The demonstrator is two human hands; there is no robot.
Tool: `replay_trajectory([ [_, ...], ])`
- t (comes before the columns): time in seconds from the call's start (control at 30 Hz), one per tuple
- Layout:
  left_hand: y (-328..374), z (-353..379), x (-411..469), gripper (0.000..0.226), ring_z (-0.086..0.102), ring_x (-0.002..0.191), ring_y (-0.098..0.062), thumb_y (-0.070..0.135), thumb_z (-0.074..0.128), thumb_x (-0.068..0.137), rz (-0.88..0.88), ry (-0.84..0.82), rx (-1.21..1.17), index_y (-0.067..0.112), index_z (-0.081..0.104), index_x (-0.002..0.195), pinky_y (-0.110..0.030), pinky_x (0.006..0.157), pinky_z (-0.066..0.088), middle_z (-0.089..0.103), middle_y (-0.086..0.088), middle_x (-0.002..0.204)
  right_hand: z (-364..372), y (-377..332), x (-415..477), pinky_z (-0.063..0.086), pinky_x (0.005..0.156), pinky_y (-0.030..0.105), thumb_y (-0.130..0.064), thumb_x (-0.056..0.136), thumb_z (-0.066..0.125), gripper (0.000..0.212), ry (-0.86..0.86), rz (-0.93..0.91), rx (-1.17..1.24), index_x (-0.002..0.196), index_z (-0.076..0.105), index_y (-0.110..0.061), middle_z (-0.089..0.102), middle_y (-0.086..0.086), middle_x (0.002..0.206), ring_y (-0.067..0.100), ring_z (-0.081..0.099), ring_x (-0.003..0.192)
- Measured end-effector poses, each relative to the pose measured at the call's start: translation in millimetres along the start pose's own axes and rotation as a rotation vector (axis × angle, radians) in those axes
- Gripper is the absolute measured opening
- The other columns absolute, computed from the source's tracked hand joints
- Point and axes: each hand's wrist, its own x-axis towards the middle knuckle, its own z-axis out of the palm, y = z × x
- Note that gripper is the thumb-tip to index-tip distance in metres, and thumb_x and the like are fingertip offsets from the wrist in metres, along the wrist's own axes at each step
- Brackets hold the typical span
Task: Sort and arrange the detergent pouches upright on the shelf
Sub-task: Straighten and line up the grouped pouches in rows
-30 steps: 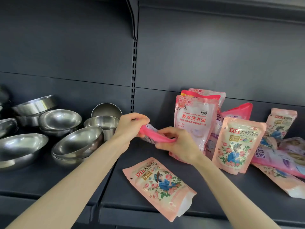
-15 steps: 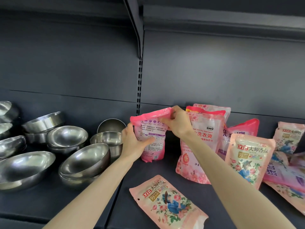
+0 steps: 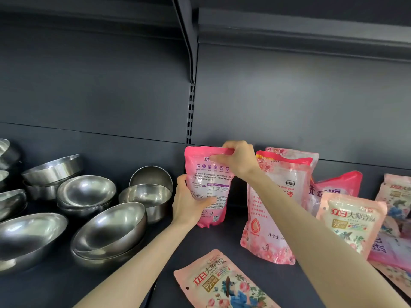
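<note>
- Head view: left hand point(image 3: 189, 206) grips the pink pouch point(image 3: 211, 181) low on its side, and right hand point(image 3: 239, 161) pinches its top seam, holding it upright at the back of the shelf point(image 3: 222, 241).
- If let go before it settles, the soft base may slump toward the steel bowls point(image 3: 144, 193).

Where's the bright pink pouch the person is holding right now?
Head view, mid-shelf: the bright pink pouch is held upright between the steel bowls and the larger rose-print pouch, left hand at its side, right hand pinching its top.
</note>
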Motion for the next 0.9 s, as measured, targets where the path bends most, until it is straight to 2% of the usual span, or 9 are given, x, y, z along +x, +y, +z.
replay_trajectory([
  [0.07,2,6,5,0.079,0.059,0.102,-0.018,0.03,0.088,0.057,0.008,0.028,0.054,0.024,0.035,0.116,-0.044,0.085,0.052,0.057,0.003,0.116,-1,4,9,0.042,0.052,0.023,-0.024,0.077,0.078,0.023,0.002,0.035,-0.02,0.068,0.062,-0.01,0.061,0.005,0.065,0.014,0.052,0.057],
  [0.13,2,10,11,0.084,0.057,0.103,-0.019,0.034,0.086,0.058,0.009,0.025,0.108,0.023,0.034,0.123,-0.044,0.083,0.052,0.052,0.003,0.119,-1,7,17,0.04,0.055,0.024,-0.026,0.08,0.075,0.024,-0.005,0.059,-0.05,0.066,0.061,-0.012,0.058,0.003,0.064,0.017,0.052,0.059],
  [0.23,-3,11,15,0.1,0.058,0.105,-0.02,0.033,0.086,0.052,-0.039,-0.081,0.078,0.026,0.026,0.132,-0.044,0.081,0.054,0.052,0.003,0.12,2,9,26,0.05,0.072,0.031,-0.027,0.084,0.071,0.018,-0.052,0.06,-0.116,0.087,0.068,-0.009,0.065,0.008,0.085,0.024,0.06,0.079],
  [0.3,-10,9,12,0.104,0.065,0.092,-0.022,0.02,0.087,0.051,-0.103,-0.188,0.002,0.032,0.024,0.132,-0.042,0.067,0.058,0.057,0.004,0.116,3,6,30,0.053,0.083,0.037,-0.02,0.086,0.066,0.015,-0.083,0.026,-0.141,0.097,0.067,-0.009,0.067,0.011,0.097,0.026,0.062,0.089],
  [0.37,-17,7,10,0.092,0.069,0.075,-0.025,0.006,0.085,0.054,-0.139,-0.252,-0.004,0.026,0.03,0.125,-0.041,0.061,0.059,0.062,-0.002,0.107,3,2,33,0.053,0.086,0.04,-0.016,0.087,0.063,0.013,-0.116,0.002,-0.166,0.098,0.067,-0.011,0.068,0.011,0.099,0.027,0.064,0.091],
  [0.43,-22,7,10,0.078,0.07,0.068,-0.023,0.006,0.086,0.056,-0.148,-0.248,0.046,0.018,0.037,0.116,-0.036,0.062,0.059,0.064,-0.004,0.1,5,2,34,0.053,0.086,0.041,-0.017,0.087,0.062,0.012,-0.132,-0.006,-0.197,0.097,0.068,-0.014,0.069,0.009,0.099,0.027,0.064,0.091],
  [0.53,-24,11,11,0.075,0.068,0.08,-0.02,0.022,0.087,0.045,-0.14,-0.191,0.137,0.025,0.039,0.102,-0.039,0.07,0.058,0.062,0.0,0.102,5,4,32,0.053,0.086,0.041,-0.019,0.087,0.062,0.014,-0.113,-0.006,-0.211,0.099,0.068,-0.014,0.069,0.008,0.098,0.027,0.064,0.092],
  [0.6,-22,15,9,0.074,0.062,0.091,-0.018,0.026,0.086,0.045,-0.114,-0.163,0.217,0.026,0.037,0.101,-0.041,0.078,0.055,0.058,0.002,0.105,4,6,30,0.053,0.087,0.042,-0.02,0.087,0.062,0.015,-0.099,-0.002,-0.219,0.099,0.068,-0.015,0.07,0.008,0.098,0.028,0.064,0.092],
  [0.9,-15,8,4,0.083,0.059,0.103,-0.023,0.036,0.084,0.055,-0.106,-0.224,0.337,0.019,0.035,0.12,-0.04,0.087,0.05,0.056,0.0,0.116,-11,1,21,0.05,0.091,0.043,-0.02,0.086,0.062,0.019,-0.154,-0.039,-0.298,0.104,0.068,-0.016,0.07,0.007,0.102,0.028,0.063,0.097],
])
